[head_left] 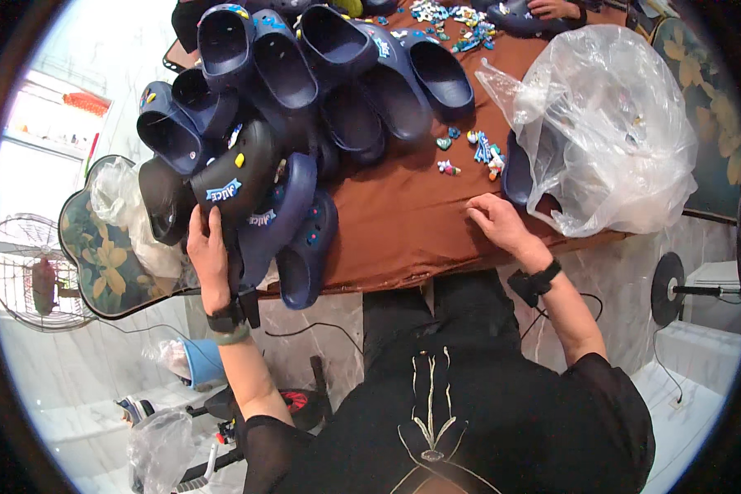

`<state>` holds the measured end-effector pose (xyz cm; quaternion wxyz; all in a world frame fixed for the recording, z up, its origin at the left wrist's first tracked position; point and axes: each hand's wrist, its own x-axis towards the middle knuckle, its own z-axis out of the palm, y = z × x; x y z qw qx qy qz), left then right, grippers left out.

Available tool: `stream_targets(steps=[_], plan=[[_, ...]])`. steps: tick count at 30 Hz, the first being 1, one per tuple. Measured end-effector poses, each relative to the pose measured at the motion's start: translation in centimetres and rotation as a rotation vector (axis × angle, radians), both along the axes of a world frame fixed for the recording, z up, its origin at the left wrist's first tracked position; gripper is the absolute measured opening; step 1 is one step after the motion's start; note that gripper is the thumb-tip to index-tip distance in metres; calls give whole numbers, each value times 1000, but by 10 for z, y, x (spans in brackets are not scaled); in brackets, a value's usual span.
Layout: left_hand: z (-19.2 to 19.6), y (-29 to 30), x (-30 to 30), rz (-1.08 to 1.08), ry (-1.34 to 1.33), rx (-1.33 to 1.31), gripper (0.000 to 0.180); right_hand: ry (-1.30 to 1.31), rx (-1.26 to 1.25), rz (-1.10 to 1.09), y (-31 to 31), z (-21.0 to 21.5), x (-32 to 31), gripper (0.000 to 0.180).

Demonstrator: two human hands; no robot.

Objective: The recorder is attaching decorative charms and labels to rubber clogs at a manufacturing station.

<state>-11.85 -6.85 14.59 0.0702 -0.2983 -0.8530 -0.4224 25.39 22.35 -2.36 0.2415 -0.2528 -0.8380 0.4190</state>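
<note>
My left hand (pixel 209 253) reaches up at the left of the table, fingers stretched out and touching the front of a black clog (pixel 251 165) with a blue charm and a yellow one on it. Just to the right of that hand, navy clogs (pixel 308 253) lie tilted at the table edge. My right hand (pixel 500 221) is over the brown cloth, its fingers slightly bent and apart, with nothing visible in them. Beyond it lie several small coloured shoe charms (pixel 487 152). A navy clog (pixel 519 169) sits to its right, partly under clear plastic.
Many navy clogs (pixel 354 115) are heaped across the table's left and middle. A large clear plastic bag (pixel 609 132) covers the right side. More charms (pixel 469 29) lie at the far edge, near another person's hand (pixel 552 9). A fan (pixel 41 280) stands at left.
</note>
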Motion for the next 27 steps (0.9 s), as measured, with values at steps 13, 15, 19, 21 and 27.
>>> stream_targets(steps=[13,15,19,21,27], plan=[[-6,-4,75,5,564,-43,49,-452,639,359,74,198,-30,25],[-5,2,98,-193,441,28,22,-604,639,596,76,220,-36,29],[-38,27,135,-730,195,-297,26,-721,544,610,107,210,-69,29],[-63,24,147,-1008,145,-592,39,-714,581,410,158,161,-86,31],[-114,31,188,-1002,190,-726,36,-605,312,-256,218,40,-146,55]])
